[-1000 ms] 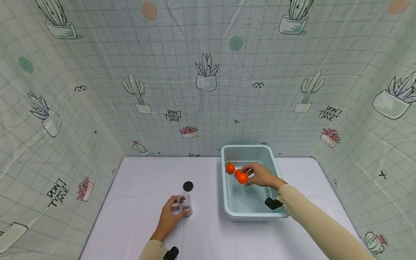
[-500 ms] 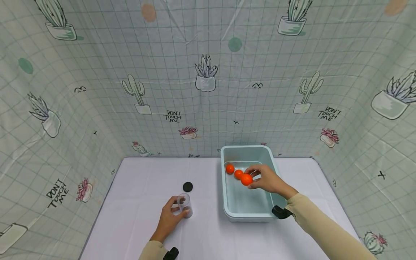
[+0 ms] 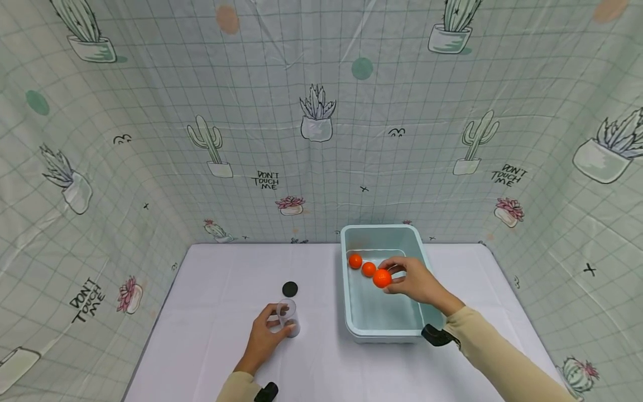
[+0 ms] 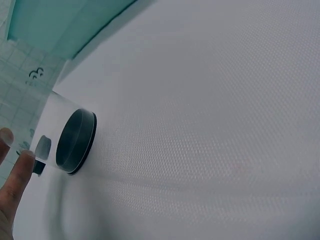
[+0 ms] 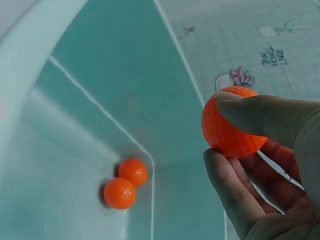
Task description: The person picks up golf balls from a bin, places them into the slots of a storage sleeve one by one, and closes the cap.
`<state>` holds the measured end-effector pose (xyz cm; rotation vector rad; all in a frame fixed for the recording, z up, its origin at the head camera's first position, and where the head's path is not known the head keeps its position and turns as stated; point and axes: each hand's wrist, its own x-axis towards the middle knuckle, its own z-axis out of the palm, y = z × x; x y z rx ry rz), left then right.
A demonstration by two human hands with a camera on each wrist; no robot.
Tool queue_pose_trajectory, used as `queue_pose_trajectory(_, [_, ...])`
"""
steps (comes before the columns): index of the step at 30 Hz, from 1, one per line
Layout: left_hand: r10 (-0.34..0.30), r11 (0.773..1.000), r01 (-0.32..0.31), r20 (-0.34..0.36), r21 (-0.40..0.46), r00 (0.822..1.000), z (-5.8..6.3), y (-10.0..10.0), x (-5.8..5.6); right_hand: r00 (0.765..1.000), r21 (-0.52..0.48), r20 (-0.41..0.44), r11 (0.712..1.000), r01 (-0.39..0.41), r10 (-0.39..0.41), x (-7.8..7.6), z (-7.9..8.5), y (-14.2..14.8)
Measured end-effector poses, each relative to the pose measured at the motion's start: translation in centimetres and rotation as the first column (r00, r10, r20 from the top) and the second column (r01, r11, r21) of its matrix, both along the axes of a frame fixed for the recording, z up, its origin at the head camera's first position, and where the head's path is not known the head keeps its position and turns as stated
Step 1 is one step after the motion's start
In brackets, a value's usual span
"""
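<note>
Ball (image 3: 382, 278) is sitting pinched in my right hand (image 3: 414, 279) over the bin (image 3: 382, 312), at two o'clock from the clear tube (image 3: 289, 314) my left hand (image 3: 261, 338) is gripping. If my pinch is slackening, I'm risking a drop onto the two loose balls (image 5: 120, 193) at ten o'clock from it; uneven squeezing is risking a tipped tube.

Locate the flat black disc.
In the head view, the black disc lies on the white table, left of the pale-blue plastic bin, beyond the clear cylinder in the left hand.
</note>
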<state>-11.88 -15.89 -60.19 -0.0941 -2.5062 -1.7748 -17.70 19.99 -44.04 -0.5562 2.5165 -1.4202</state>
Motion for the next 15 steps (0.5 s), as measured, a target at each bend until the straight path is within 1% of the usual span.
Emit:
queue_pose_trajectory(1, [-0.004,1.000,0.004,-0.002,0.004,1.000,0.0,0.0,0.0,1.000,-0.003,-0.003,1.000,0.003,-0.003,0.3,0.5,-0.2])
queue_pose_trajectory(4, [-0.011,1.000,0.011,-0.017,0.007,1.000,0.1,0.1,0.0,1.000,-0.024,-0.012,1.000,0.009,-0.009,0.6,0.7,-0.6])
queue_pose_trajectory(9, [0.001,1.000,-0.001,-0.011,0.000,1.000,0.2,0.2,0.0,1.000,-0.057,-0.009,0.998,0.011,-0.012,1.1,0.9,-1.5])
queue_pose_trajectory(12, [0.012,1.000,-0.012,0.002,-0.001,1.000,0.2,0.2,0.0,1.000,-0.062,-0.024,0.998,0.004,-0.006,1.3,1.0,-2.0])
queue_pose_trajectory(15, [0.014,1.000,-0.014,0.016,-0.003,1.000,0.1,0.3,0.0,1.000,-0.070,-0.021,0.998,-0.001,0.000,1.5,1.2,-2.5])
